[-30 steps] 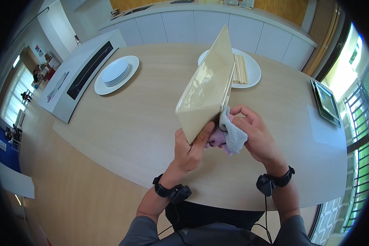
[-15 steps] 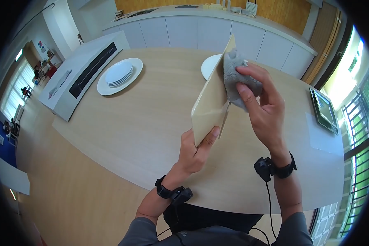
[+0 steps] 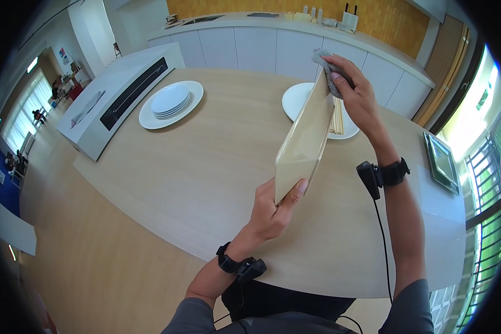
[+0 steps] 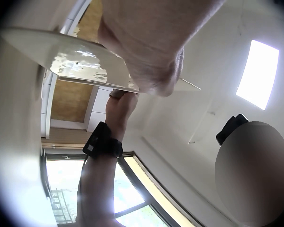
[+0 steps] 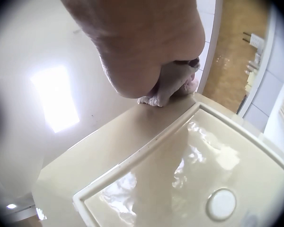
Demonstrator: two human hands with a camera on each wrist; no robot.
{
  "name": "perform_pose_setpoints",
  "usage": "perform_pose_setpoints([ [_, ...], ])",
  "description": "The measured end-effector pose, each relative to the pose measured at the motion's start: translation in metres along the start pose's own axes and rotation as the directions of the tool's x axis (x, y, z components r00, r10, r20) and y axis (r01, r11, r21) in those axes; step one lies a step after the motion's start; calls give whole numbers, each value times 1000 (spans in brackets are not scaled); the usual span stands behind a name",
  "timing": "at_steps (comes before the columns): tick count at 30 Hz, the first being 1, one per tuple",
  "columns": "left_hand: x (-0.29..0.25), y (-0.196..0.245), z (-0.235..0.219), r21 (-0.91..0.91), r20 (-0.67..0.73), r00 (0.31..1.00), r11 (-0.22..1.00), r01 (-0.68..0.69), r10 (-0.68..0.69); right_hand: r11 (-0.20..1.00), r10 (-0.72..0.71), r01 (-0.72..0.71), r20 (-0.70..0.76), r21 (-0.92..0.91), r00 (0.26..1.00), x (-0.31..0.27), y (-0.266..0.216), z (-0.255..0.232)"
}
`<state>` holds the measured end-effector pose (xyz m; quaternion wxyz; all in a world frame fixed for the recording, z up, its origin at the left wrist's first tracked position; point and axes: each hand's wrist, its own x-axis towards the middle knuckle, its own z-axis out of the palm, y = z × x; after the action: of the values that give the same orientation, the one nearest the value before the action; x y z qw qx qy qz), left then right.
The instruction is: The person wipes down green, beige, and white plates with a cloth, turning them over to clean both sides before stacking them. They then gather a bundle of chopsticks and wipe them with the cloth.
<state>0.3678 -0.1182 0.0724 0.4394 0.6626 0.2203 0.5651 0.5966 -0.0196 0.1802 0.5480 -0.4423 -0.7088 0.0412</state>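
My left hand [image 3: 271,214] grips a glossy cream plate [image 3: 303,142] by its near corner, thumb on the right side. The plate stands on edge above the table, tilted, its far end higher. In the right wrist view its underside [image 5: 156,175] shows a raised rim and a round white spot [image 5: 221,204]. My right hand [image 3: 360,103] holds a folded grey cloth [image 3: 323,60] between thumb and fingers at the plate's far upper edge. The cloth [image 5: 173,82] lies against that edge in the right wrist view. Left fingers behind the plate are hidden.
A white plate [image 3: 294,106] with chopsticks [image 3: 338,119] sits behind the cream plate. Small white plates [image 3: 170,100] are stacked on a larger plate [image 3: 150,119] at the back left. Beside them stands a long white box [image 3: 89,131]. A dark-rimmed tray [image 3: 442,161] lies at the right.
My right hand with the cloth has gone from the plate's near end up along it to the far upper edge. The plate has shifted slightly right, still in my left hand.
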Motion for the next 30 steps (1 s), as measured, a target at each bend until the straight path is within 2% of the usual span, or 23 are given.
perform_pose_setpoints([
  [2, 0, 1, 0, -1, 5, 1000, 1000, 14, -14, 1000, 15, -15, 1, -1, 1000, 6, 9, -1],
  [4, 0, 2, 0, -8, -1, 1000, 1000, 16, -16, 988, 138, -139, 27, 70, 990, 8, 15, -1],
  [11, 1, 1, 1, -16, -27, 1000, 1000, 4, -4, 932, 242, -234, 5, 277, 970, 4, 41, 9],
  [13, 1, 0, 1, -15, -26, 1000, 1000, 1, -2, 829, 391, -386, 74, 405, 918, 0, 49, 10],
  [14, 1, 0, 0, -14, -26, 1000, 1000, -2, 1, 829, 390, -385, 74, 405, 918, -3, 52, 10],
  [16, 2, 1, 0, -9, -25, 1000, 1000, -4, 4, 819, 497, -515, 138, 254, 857, -13, 57, 9],
  [23, 2, 2, -1, 2, -13, 1000, 1000, -1, 1, 722, 569, -604, 207, 337, 796, -55, 78, 24],
  [25, 1, 2, -1, 2, -6, 1000, 1000, 7, -7, 653, 658, -710, 267, 263, 704, -67, 81, 26],
  [30, 1, 2, -1, 5, -1, 1000, 1000, 16, -16, 613, 669, -725, 281, 315, 688, -99, 91, 36],
])
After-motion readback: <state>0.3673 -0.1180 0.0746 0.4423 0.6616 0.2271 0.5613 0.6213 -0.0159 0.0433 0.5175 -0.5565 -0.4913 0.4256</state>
